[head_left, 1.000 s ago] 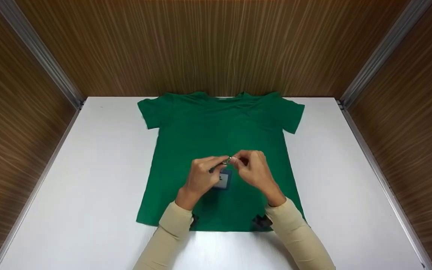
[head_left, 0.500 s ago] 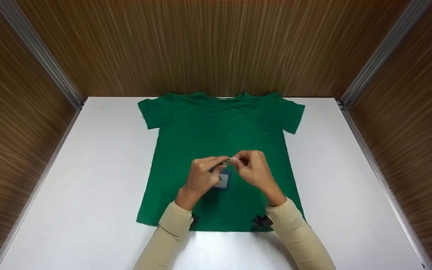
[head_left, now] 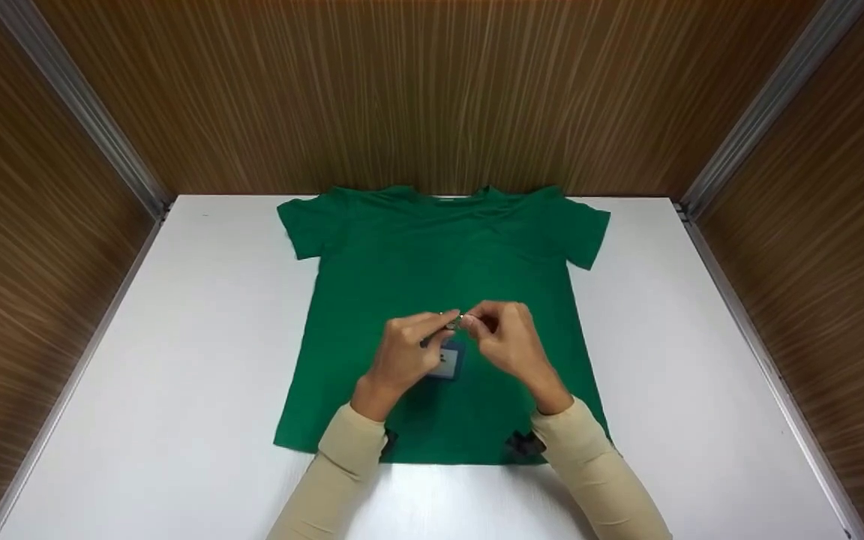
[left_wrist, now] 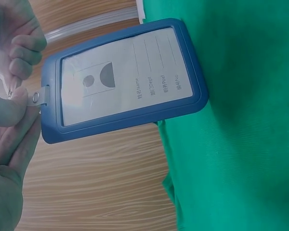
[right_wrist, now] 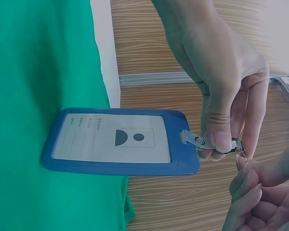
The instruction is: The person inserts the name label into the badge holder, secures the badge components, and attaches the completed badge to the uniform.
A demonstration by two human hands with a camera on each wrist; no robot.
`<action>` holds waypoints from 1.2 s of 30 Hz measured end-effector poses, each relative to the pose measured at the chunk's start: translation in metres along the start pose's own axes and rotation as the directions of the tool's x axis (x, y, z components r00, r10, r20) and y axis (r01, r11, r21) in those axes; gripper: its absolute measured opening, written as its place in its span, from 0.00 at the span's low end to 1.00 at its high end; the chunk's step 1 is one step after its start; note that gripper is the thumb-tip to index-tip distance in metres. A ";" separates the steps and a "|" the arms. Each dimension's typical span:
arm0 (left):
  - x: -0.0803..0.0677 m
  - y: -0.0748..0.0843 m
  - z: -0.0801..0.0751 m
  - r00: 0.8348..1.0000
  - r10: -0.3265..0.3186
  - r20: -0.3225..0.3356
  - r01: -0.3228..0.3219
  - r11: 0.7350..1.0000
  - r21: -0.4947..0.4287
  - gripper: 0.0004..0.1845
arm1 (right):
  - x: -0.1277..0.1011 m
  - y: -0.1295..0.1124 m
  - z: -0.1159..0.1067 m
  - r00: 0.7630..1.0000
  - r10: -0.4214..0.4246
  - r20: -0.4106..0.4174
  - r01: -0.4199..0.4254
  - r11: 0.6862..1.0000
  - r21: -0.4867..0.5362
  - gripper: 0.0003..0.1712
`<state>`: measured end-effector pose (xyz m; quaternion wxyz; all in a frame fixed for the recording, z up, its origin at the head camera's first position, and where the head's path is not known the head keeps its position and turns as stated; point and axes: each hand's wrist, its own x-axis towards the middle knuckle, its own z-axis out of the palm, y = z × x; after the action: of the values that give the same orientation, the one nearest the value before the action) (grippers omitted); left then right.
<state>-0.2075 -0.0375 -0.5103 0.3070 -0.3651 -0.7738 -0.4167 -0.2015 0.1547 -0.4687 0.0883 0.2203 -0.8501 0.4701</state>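
A blue-framed ID badge holder (left_wrist: pixel 125 79) with a white card hangs from its short clear strap (right_wrist: pixel 200 140) above a green T-shirt (head_left: pixel 439 262). My left hand (head_left: pixel 406 352) pinches the strap and the metal badge clip (right_wrist: pixel 237 144) at its end between thumb and fingers. Facing it, my right hand (head_left: pixel 508 341) pinches a thin metal part (right_wrist: pixel 241 155) at the tip of the clip, its other fingers curled. Fingertips hide much of the clip in the head view. The two hands nearly touch there.
The T-shirt lies spread flat on a white table (head_left: pixel 199 337), collar toward the back. Wood-grain panels (head_left: pixel 432 97) stand at the back and both sides, with metal rails (head_left: pixel 76 105) at the corners.
Both hands stay almost in place. The left fingertips have shifted slightly around the clip, and a small glint now shows left of them.
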 end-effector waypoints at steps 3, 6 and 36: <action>-0.001 0.000 0.001 1.000 0.009 -0.009 -0.009 1.000 0.002 0.12 | -0.001 0.000 0.001 1.000 0.007 -0.002 -0.007 1.000 -0.006 0.12; -0.002 0.000 0.001 1.000 0.009 -0.013 -0.009 1.000 0.002 0.12 | -0.002 -0.001 0.003 1.000 0.016 -0.003 -0.016 1.000 -0.012 0.11; 0.001 -0.005 -0.001 0.996 -0.088 0.025 0.090 0.993 -0.080 0.21 | 0.007 0.009 -0.001 0.999 0.009 0.053 -0.011 0.999 0.045 0.11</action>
<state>-0.2122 -0.0401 -0.5114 0.2646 -0.3469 -0.7751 -0.4571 -0.2117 0.1575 -0.4723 0.0586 0.2304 -0.8423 0.4837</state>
